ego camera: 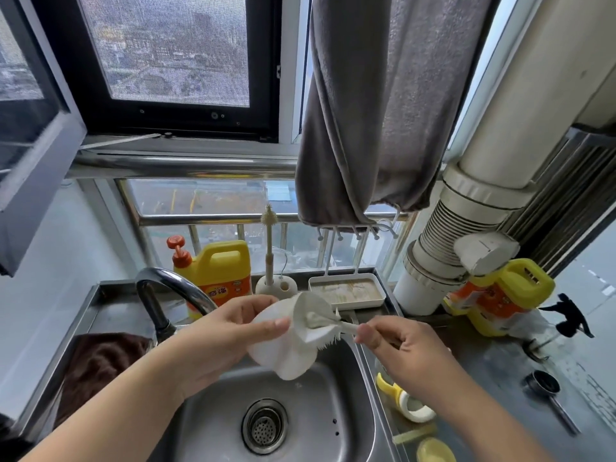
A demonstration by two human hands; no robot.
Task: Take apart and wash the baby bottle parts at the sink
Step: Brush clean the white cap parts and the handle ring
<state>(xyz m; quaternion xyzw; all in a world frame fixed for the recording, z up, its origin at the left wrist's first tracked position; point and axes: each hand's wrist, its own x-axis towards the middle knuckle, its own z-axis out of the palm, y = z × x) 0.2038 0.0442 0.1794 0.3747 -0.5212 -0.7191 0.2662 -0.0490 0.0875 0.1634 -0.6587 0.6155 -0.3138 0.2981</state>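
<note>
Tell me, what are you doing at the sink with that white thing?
A person is scrubbing a baby bottle. The left hand holds the white bottle tilted over the sink, and the right hand pinches a brush whose head is pushed into the bottle's mouth. Yellow bottle parts lie on the counter beside the sink.

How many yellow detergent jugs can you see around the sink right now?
2. One yellow detergent jug with an orange pump stands behind the faucet; the other jug sits right of the sink by the white pipe. Others may be hidden.
</note>
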